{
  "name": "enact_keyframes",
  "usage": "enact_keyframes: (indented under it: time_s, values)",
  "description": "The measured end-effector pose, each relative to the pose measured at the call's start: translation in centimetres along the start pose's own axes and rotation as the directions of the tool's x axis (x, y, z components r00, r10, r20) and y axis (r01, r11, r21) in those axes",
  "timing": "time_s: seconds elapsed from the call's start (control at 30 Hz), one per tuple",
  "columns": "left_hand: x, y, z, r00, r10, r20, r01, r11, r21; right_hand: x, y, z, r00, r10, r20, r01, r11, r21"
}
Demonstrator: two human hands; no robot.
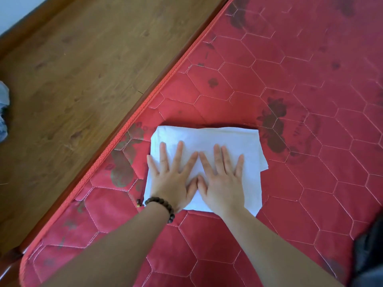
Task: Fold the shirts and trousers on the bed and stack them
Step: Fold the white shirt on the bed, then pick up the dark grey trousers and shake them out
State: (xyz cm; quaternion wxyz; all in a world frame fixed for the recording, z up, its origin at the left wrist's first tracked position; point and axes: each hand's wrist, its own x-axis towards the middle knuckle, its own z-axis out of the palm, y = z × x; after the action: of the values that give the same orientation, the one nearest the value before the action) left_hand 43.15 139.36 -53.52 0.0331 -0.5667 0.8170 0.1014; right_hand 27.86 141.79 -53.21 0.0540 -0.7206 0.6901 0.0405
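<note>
A white garment [238,141], folded into a flat rectangle, lies on the red quilted mattress [310,100] near its left edge. My left hand [174,179], with a bead bracelet on the wrist, presses flat on the left half of the fold, fingers spread. Beside it, thumbs touching, my right hand [221,179] presses flat on the right half, fingers spread too. Neither hand grips the cloth.
A wooden bed frame board [72,79] runs along the mattress's left edge. A pale grey cloth [3,112] shows at the far left edge. A dark garment [371,255] lies at the lower right corner of the mattress.
</note>
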Motion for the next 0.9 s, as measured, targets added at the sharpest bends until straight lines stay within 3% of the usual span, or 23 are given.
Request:
enact_keyframes:
  time_s: [0.1, 0.27, 0.7, 0.9]
  values:
    - [0.0, 0.1, 0.2, 0.999, -0.039, 0.025, 0.039, 0.999, 0.002, -0.1, 0.7, 0.0, 1.0, -0.007, 0.001, 0.007, 1.0, 0.025]
    - [0.0, -0.5, -0.1, 0.997, -0.017, 0.073, 0.013, 0.998, 0.062, -1.1, 2.2, 0.3, 0.973, 0.231, -0.005, -0.23, 0.97, 0.078]
    - [0.4, -0.5, 0.2, 0.997, -0.012, 0.079, 0.009, 0.999, 0.037, -0.8, 2.9, 1.0, 0.973, 0.224, 0.052, -0.229, 0.966, 0.117]
    - [0.5, -0.2, -0.2, 0.988, -0.049, 0.143, 0.04, 0.997, 0.06, -0.5, 3.1, 0.5, 0.975, 0.207, 0.077, -0.217, 0.961, 0.171]
